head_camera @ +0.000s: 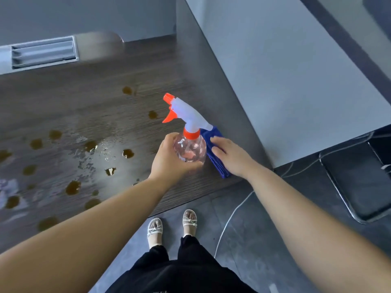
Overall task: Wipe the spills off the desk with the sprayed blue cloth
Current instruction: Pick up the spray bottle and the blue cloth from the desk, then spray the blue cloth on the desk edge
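Left hand [169, 159] grasps the clear plastic spray bottle [191, 145], which has a white head and an orange trigger. Right hand [230, 155] lies flat, fingers extended, on the folded blue cloth [214, 134] at the right edge of the bench [105, 81]. Brown spills [73, 187] dot the dark woodgrain surface beside a grey partition [275, 81].

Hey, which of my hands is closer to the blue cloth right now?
Right. The right hand rests on the blue cloth; the left hand grips the spray bottle just beside it.
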`<action>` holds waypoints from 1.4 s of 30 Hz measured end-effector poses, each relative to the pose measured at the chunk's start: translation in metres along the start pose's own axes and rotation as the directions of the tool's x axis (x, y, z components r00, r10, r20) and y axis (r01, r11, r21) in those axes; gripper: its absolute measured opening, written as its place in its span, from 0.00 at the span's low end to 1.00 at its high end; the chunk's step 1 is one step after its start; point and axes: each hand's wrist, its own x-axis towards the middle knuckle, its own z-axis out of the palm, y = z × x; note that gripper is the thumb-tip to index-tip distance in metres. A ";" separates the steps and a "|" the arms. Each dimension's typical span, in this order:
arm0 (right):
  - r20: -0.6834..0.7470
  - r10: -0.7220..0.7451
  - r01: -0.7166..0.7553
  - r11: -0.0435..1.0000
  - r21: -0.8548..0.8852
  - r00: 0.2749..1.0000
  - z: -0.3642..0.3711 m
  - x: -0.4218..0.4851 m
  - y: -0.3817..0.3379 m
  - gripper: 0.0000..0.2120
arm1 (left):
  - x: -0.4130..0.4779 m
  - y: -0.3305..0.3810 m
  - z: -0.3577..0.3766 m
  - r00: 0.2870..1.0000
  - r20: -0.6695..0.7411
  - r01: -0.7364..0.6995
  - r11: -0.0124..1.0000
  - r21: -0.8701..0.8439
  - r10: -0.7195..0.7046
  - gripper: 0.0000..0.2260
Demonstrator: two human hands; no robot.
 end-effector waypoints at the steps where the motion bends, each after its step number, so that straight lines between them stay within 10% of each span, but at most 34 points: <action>1: 0.025 0.010 -0.017 0.959 0.284 1.000 -0.011 -0.006 -0.005 0.22 | -0.001 0.003 0.004 1.000 0.010 0.000 1.000 0.002 0.000 0.34; 3: 0.036 -0.095 0.059 0.831 0.553 0.995 -0.028 -0.019 -0.012 0.31 | -0.003 0.007 0.010 0.999 0.053 0.010 1.000 0.007 -0.010 0.35; 6: 0.037 -0.330 0.284 0.859 0.425 0.943 -0.039 -0.033 -0.021 0.44 | -0.007 0.015 0.022 0.986 0.165 0.001 1.000 0.019 -0.004 0.37; 17: -0.134 -0.201 0.241 0.787 0.568 0.970 -0.050 -0.063 -0.019 0.16 | -0.021 0.019 0.053 0.790 0.612 -0.150 0.977 0.153 0.025 0.39; 23: 0.158 0.106 -0.174 0.837 0.519 0.982 -0.035 -0.062 0.016 0.17 | -0.002 -0.003 0.029 0.926 0.376 -0.333 0.521 0.786 0.025 0.33; 29: 0.142 0.275 -0.309 0.823 0.477 0.951 -0.017 -0.049 0.022 0.06 | 0.008 -0.022 0.036 0.945 0.314 -0.241 0.452 0.859 -0.094 0.41; 42: 0.225 0.373 -0.430 0.842 0.325 0.900 -0.035 -0.017 0.015 0.16 | 0.023 -0.004 0.049 0.936 0.299 -0.226 0.336 0.914 -0.184 0.55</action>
